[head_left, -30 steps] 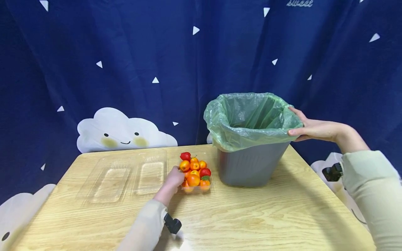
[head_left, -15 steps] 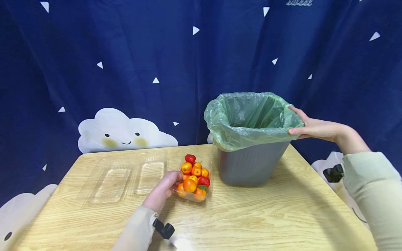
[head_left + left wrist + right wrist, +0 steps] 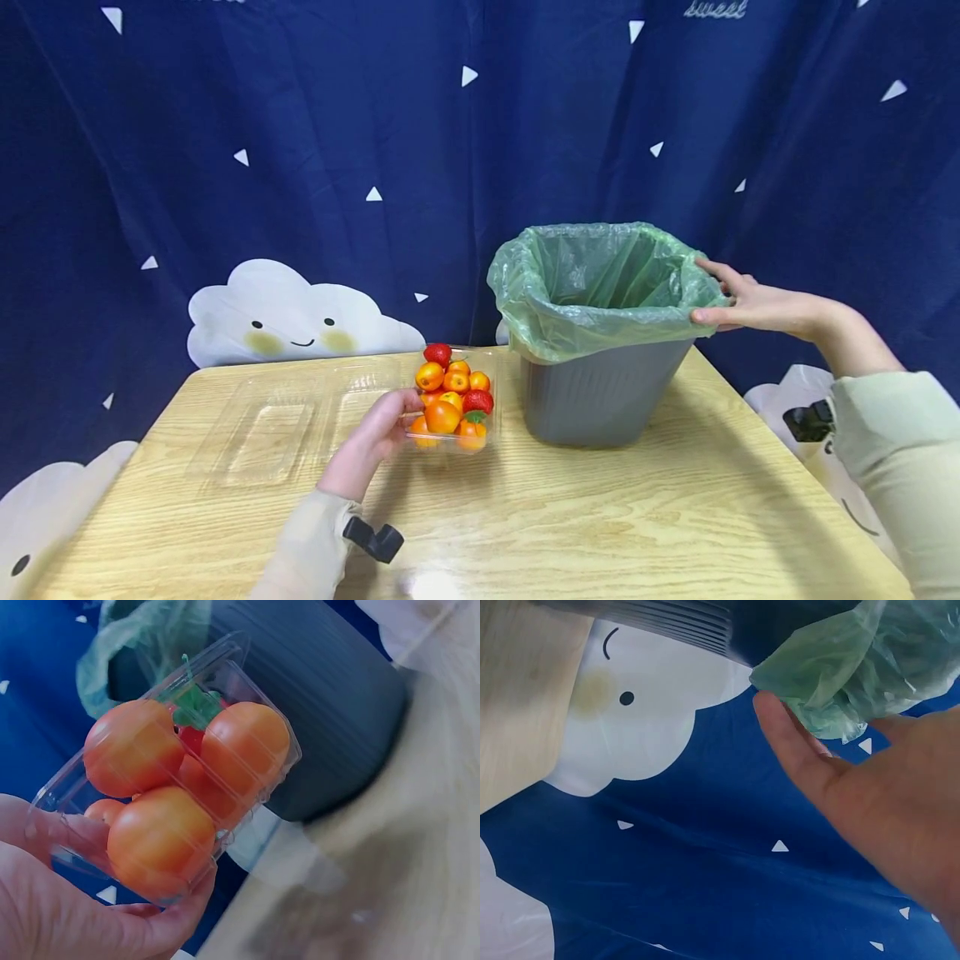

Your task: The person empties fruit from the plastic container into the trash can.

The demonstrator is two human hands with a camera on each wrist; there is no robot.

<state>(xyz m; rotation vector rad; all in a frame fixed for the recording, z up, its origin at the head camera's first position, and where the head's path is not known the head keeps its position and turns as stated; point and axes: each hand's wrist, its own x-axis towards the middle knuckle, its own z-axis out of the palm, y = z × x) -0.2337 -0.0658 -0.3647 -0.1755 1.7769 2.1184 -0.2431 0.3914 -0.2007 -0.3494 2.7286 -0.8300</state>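
Observation:
My left hand (image 3: 381,423) grips a clear plastic container (image 3: 471,442) by its left side, raised over the table with a shadow below it. Several orange fruits (image 3: 161,834) and red strawberries (image 3: 477,402) fill it. In the left wrist view, my thumb and fingers wrap round the container's near end. My right hand (image 3: 761,307) touches the right corner of the grey bin (image 3: 600,396). Its fingers are spread and fairly straight, with the thumb at the front of the rim. A green bag (image 3: 832,667) lines the bin and folds over the rim, close against my fingers.
Two more clear plastic containers (image 3: 262,442) lie on the left of the wooden table (image 3: 600,533). The bin stands at the table's back right. A dark blue curtain (image 3: 337,100) with white clouds and triangles hangs behind.
My left hand has lifted the container of fruit off the table, first drawing it nearer, then raising it and shifting it slightly left. My right hand has eased slightly outward at the bin's rim.

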